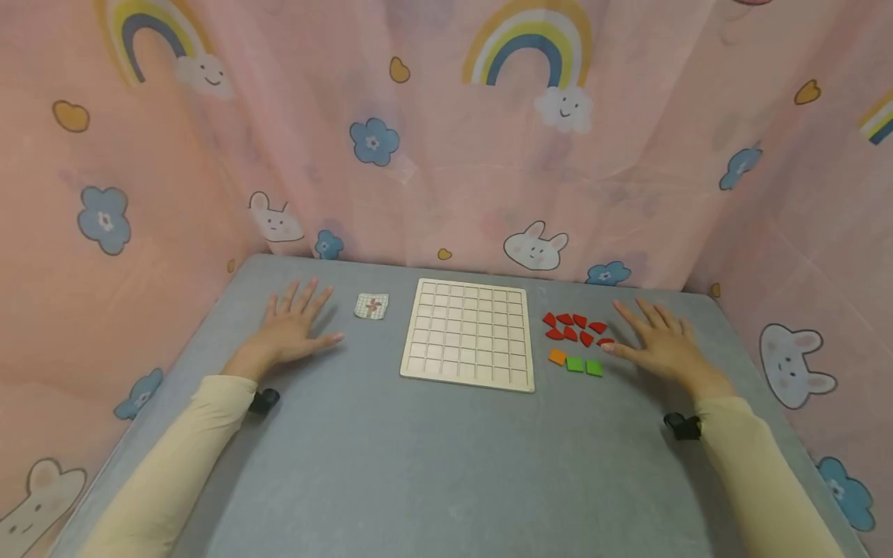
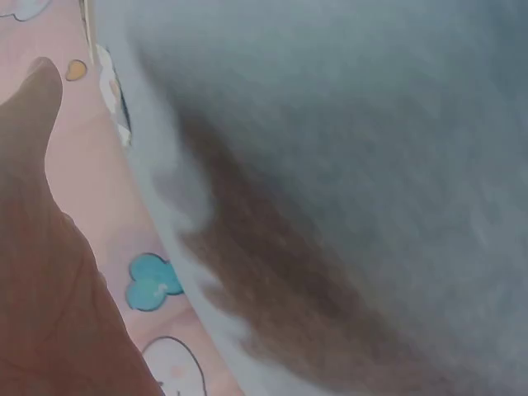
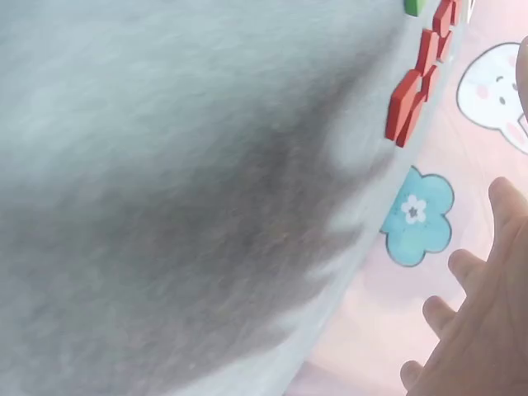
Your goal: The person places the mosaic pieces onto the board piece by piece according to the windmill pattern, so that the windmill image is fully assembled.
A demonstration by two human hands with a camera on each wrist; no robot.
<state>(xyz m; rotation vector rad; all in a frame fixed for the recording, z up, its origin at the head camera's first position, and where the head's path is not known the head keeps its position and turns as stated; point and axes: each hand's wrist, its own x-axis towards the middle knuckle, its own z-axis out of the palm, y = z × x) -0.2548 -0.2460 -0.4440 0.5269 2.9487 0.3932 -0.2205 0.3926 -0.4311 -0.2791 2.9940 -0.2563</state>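
My left hand (image 1: 289, 329) is spread flat with straight fingers over the left part of the table, holding nothing. Closest to it lies a small white card (image 1: 372, 306) printed with a grid and a reddish pinwheel figure. A square wooden grid board (image 1: 467, 333) lies in the middle, its cells bare. Right of the board are several red pieces (image 1: 570, 334) with curved edges, an orange square (image 1: 557, 356) and two green squares (image 1: 594, 368). My right hand (image 1: 663, 345), fingers also spread, has its thumb overlapping the rightmost red piece in the head view; in the right wrist view, red pieces (image 3: 403, 106) appear beyond its shadow.
The grey table (image 1: 446, 465) ends at a pink patterned curtain (image 1: 446, 178) at the back and both sides. A black wrist strap piece (image 1: 265, 401) shows at the left cuff, another (image 1: 682, 426) at the right cuff.
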